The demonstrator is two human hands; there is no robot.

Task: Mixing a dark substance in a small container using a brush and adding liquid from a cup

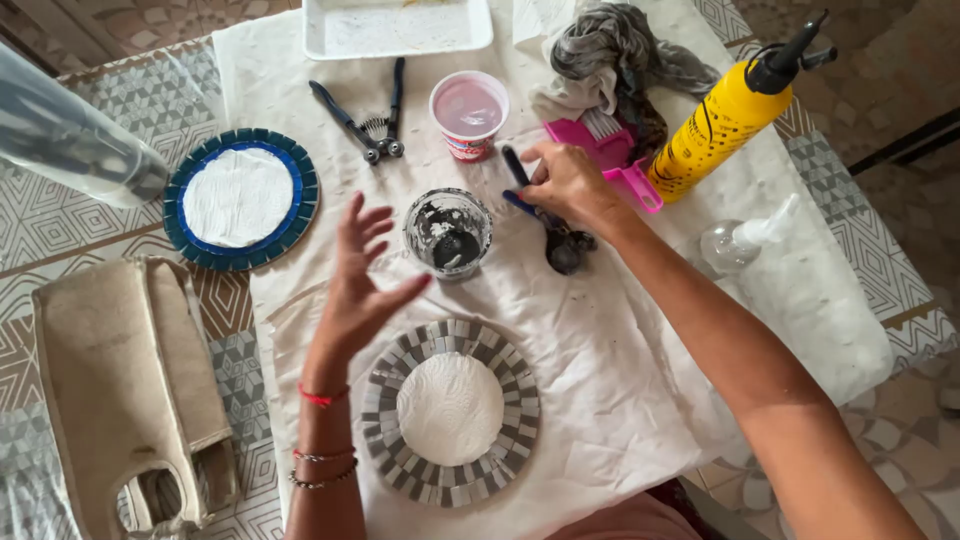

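As seen from above, the grey mosaic ring (450,408) lies nearest the person, flat on the white cloth (620,370) that covers the surface, its white centre unfilled. Just beyond its left rim the left hand (362,285) hovers with fingers spread and palm released, holding nothing. Beyond the ring, near the cloth's centre, stands the small glass cup (448,232) smeared with dark paste; it sits just to the right of the left hand's fingertips. To the right of the cup lies the dark-handled spatula (545,215), its long axis running from upper left down to lower right, with the paste-laden end (567,250) pointing toward the person. The right hand (570,185) rests on the handle, fingers curled about it in a loose grip; how firmly it clasps cannot be told. The spatula thus lies under the right hand, well apart from the left. Farther off stand a pink cup (468,112), pliers (368,118), a pink brush (610,150) and a yellow bottle (725,120).
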